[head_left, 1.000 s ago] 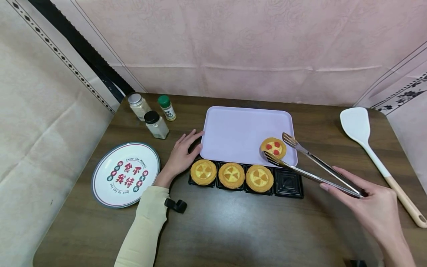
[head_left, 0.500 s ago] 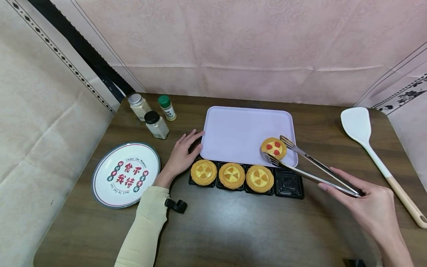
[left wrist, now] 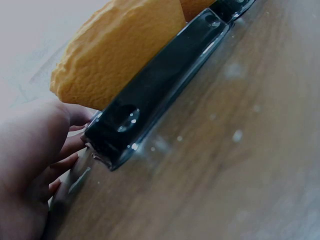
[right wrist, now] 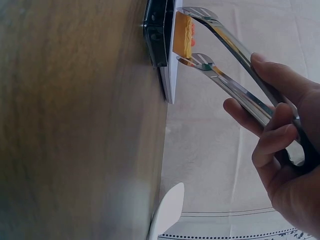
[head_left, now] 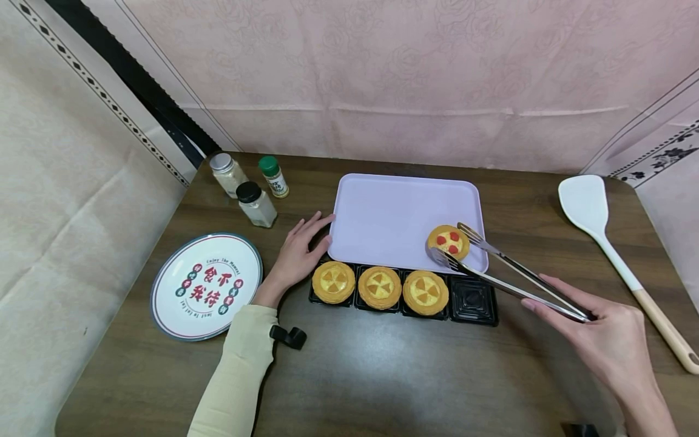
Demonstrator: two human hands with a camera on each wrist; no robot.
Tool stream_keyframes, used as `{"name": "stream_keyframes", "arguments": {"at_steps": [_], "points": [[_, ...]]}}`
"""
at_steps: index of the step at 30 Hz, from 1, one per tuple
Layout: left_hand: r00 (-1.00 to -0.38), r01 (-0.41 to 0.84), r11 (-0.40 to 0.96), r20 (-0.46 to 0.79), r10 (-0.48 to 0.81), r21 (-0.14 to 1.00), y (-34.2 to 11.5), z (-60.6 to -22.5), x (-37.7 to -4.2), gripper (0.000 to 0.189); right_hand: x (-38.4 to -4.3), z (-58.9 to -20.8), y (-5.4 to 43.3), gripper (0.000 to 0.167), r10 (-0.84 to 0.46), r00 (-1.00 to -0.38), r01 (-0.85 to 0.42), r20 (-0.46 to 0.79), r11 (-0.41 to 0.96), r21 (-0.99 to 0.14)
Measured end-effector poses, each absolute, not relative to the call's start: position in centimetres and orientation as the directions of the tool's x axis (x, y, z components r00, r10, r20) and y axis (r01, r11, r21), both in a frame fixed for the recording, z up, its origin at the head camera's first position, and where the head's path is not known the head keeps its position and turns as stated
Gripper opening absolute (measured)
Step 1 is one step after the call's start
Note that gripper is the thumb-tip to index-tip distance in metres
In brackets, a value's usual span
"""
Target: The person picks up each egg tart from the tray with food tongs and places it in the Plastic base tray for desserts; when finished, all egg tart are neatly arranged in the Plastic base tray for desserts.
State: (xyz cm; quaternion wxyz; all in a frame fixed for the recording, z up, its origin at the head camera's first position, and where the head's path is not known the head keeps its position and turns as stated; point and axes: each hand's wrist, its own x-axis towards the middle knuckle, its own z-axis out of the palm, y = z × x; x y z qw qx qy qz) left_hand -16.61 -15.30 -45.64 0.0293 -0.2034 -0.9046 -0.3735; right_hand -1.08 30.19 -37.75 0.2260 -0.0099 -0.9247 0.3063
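In the head view, my right hand (head_left: 611,331) grips a pair of metal tongs (head_left: 513,285) by the handle end. The tong arms are spread, their tips on either side of a small pastry with red toppings (head_left: 448,241) at the lilac tray's (head_left: 393,212) near right corner. The right wrist view shows the tongs (right wrist: 230,87) held between thumb and fingers, the topped pastry (right wrist: 183,35) by their tips. My left hand (head_left: 295,258) lies with its fingers extended along the tray's left edge and holds nothing; its palm side is hidden from the head camera.
A black compartment tray (head_left: 472,300) with three yellow tarts (head_left: 379,287) sits along the lilac tray's front edge. A round printed plate (head_left: 206,285) and several seasoning jars (head_left: 256,205) stand at left. A white spatula (head_left: 595,218) with a wooden handle lies at right.
The tongs and my right hand have shifted slightly left, and the far tong tip has come a little closer to the topped pastry. My left hand stays where it was.
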Motion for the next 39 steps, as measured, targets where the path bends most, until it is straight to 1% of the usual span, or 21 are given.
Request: {"name": "stream_keyframes", "arguments": {"at_steps": [10,19,22,25,29,32,35,39], "points": [[-0.917,0.386,0.643,0.199,0.345,0.661,-15.3,-45.6,-16.6,0.046,-1.0,-37.5,30.1,0.05,0.156,-0.896,-0.136,0.415,0.794,-0.592],[-0.919,0.379,0.643,0.193,0.343,0.665,-15.2,-45.5,-16.6,0.046,-0.3,-36.3,30.3,0.047,0.23,-0.911,-0.059,0.343,0.748,-0.66],[-0.92,0.379,0.642,0.194,0.341,0.666,-15.2,-45.5,-16.6,0.046,0.4,-35.7,31.1,0.048,0.238,-0.91,-0.062,0.341,0.733,-0.677],[-0.918,0.382,0.642,0.196,0.344,0.664,-15.2,-45.5,-16.6,0.046,1.5,-35.4,32.1,0.051,0.203,-0.924,-0.095,0.325,0.7,-0.708],[-0.918,0.383,0.642,0.195,0.346,0.665,-15.2,-45.5,-16.7,0.046,3.1,-35.5,33.8,0.061,0.071,-0.957,-0.163,0.28,0.667,-0.727],[-0.918,0.382,0.639,0.195,0.345,0.668,-15.2,-45.5,-16.7,0.046,4.1,-35.9,35.0,0.067,-0.021,-0.961,-0.219,0.275,0.662,-0.717],[-0.917,0.386,0.637,0.203,0.342,0.668,-15.3,-45.6,-16.7,0.046,4.8,-36.4,35.6,0.07,-0.053,-0.959,-0.239,0.279,0.684,-0.69],[-0.915,0.393,0.635,0.212,0.344,0.665,-15.3,-45.7,-16.7,0.046,5.4,-36.9,35.9,0.069,-0.059,-0.964,-0.226,0.259,0.69,-0.688]]}}
